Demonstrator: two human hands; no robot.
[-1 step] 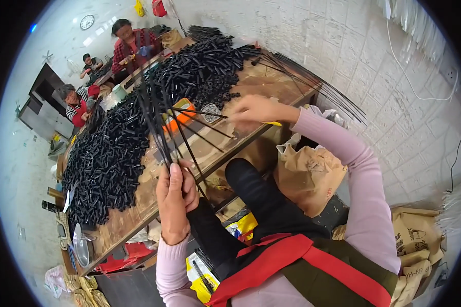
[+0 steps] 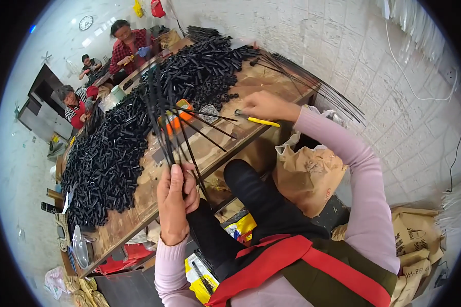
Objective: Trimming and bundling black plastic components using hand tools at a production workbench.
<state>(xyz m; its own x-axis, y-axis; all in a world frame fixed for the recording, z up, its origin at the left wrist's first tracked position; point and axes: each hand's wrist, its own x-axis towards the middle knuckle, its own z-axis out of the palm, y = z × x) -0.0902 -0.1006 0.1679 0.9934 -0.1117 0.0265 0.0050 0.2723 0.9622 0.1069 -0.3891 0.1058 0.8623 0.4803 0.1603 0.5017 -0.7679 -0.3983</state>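
My left hand [image 2: 175,197] is closed round the lower ends of a bundle of thin black rods [image 2: 158,110]. Most of them point up and away over the table; several fan out to the right. My right hand [image 2: 266,105] is over the table's front edge, fingers bent and bunched, tips slightly blurred. Its fingertips are over the metal end of a yellow-handled tool [image 2: 263,122]; whether they grip it or something small, I cannot tell. Behind the rods are an orange box [image 2: 179,122] and a small clear tray of little pieces [image 2: 208,113].
Heaps of short black tubes [image 2: 105,156] cover much of the wooden table [image 2: 264,82]. More long black rods [image 2: 322,87] jut past its right end. A brown paper sack [image 2: 310,174] stands below. Several people work along the far side, the nearest a person in a checked shirt [image 2: 122,53].
My right hand has drawn back to the right from the rod ends, uncovering more of the yellow-handled tool. My left hand keeps its hold, and the fanned rods have shifted slightly right.
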